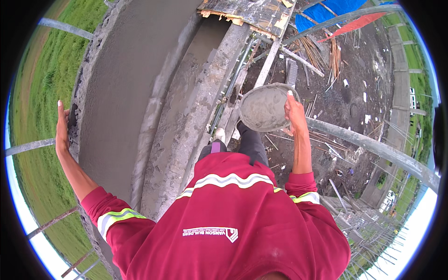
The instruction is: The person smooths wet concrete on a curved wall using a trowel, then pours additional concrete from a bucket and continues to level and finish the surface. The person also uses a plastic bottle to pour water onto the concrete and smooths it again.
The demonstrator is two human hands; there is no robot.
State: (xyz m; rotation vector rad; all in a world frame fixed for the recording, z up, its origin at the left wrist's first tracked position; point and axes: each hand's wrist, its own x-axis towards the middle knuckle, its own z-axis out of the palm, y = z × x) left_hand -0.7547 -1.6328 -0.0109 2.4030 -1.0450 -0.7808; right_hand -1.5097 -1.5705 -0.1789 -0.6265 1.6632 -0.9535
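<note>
My right hand (294, 114) grips the right rim of a round mortar pan (265, 108), thumb on top and fingers curled beneath. The pan is coated or filled with grey mortar; how deep cannot be told. It hangs in front of my legs, right of the concrete ledge. My left hand (63, 128) is at the outer left edge of the wide band of smooth wet concrete (126, 84). One digit points up while the others curl in by a dark patch at the rough edge. What they close on is unclear.
A channel (182, 102) runs beside the concrete band. A worn plywood sheet (247, 14) spans it at the far end. Metal pipes (373, 147) cross on the right. Far below lies ground with timber scraps (333, 60) and blue tarp (326, 14); grass drops away left.
</note>
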